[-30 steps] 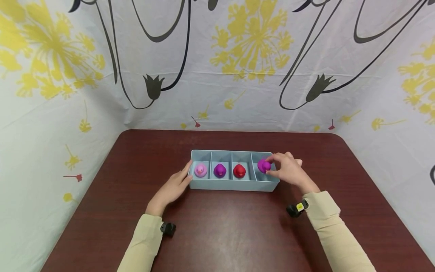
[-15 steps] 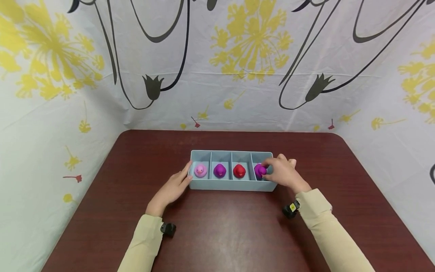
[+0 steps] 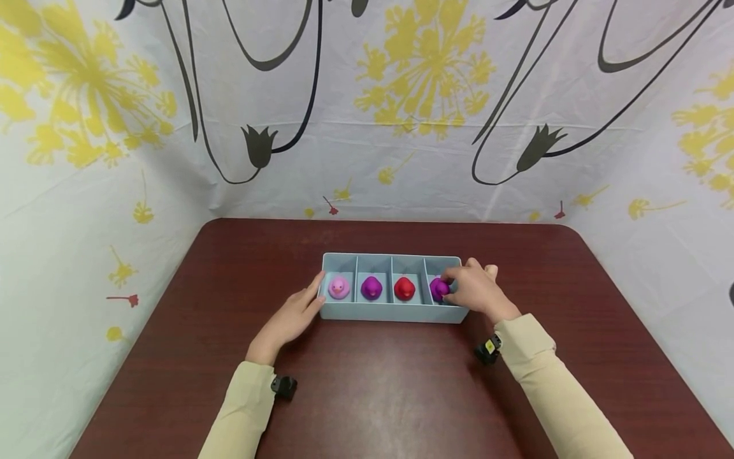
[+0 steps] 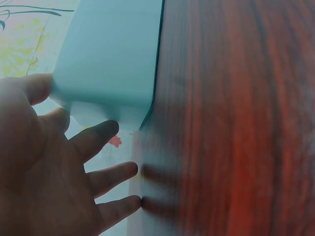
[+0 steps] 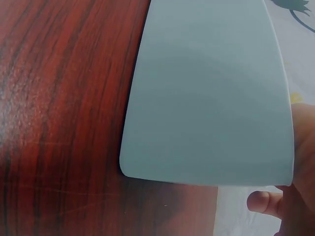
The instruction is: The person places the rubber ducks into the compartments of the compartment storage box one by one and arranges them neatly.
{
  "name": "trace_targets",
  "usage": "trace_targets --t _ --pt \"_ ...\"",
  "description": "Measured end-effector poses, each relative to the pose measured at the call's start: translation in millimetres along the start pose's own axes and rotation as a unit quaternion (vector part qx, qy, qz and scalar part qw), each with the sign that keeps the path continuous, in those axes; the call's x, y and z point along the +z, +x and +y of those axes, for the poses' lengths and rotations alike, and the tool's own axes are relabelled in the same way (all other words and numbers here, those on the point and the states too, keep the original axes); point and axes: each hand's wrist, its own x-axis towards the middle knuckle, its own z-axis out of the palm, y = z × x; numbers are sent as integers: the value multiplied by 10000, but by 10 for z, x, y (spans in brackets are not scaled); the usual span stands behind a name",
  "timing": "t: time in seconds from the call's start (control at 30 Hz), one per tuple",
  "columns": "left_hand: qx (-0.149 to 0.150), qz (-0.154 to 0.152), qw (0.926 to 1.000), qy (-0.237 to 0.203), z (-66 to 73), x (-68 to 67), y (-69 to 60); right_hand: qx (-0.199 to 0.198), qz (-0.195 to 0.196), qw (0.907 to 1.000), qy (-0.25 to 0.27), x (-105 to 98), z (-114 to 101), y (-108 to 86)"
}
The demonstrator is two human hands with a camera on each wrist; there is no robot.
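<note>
A pale blue four-section box [image 3: 390,312] lies lengthwise on the table. From the left, its compartments hold a light pink toy duck [image 3: 339,287], a purple toy duck [image 3: 371,288], a red toy duck [image 3: 404,289] and a magenta toy duck [image 3: 439,289]. My right hand [image 3: 478,291] reaches over the right end wall and pinches the magenta duck, which sits low in the rightmost compartment. The left hand [image 3: 289,319] rests against the box's left end with fingers extended. In the right wrist view the box wall [image 5: 211,98] hides that duck.
The box stands on a dark red-brown wooden table [image 3: 367,389]. Behind and at both sides hangs a white cloth [image 3: 344,95] with yellow flowers and dark stems. A black wrist camera [image 3: 283,387] sits on the left cuff and another wrist camera [image 3: 487,349] on the right.
My right hand has lowered the magenta duck into the rightmost compartment, shifting slightly left. During the last half second it has barely moved. The left hand stays in place.
</note>
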Motion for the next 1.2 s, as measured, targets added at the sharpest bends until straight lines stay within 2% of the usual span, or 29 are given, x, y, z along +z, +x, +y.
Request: trace_targets --t 0.7,0.87,1.03,1.2 --pt "93 -25 9999 139 8 0 14 -64 100 9998 -174 49 52 34" --pt "16 -95 9998 187 15 2 34 -11 54 10000 -29 50 73 16" --pt "-77 -51 9985 540 7 -3 14 -18 -19 9993 380 75 65 -64" --pt "183 131 9934 1120 26 -45 14 -60 -33 9980 623 57 57 -125"
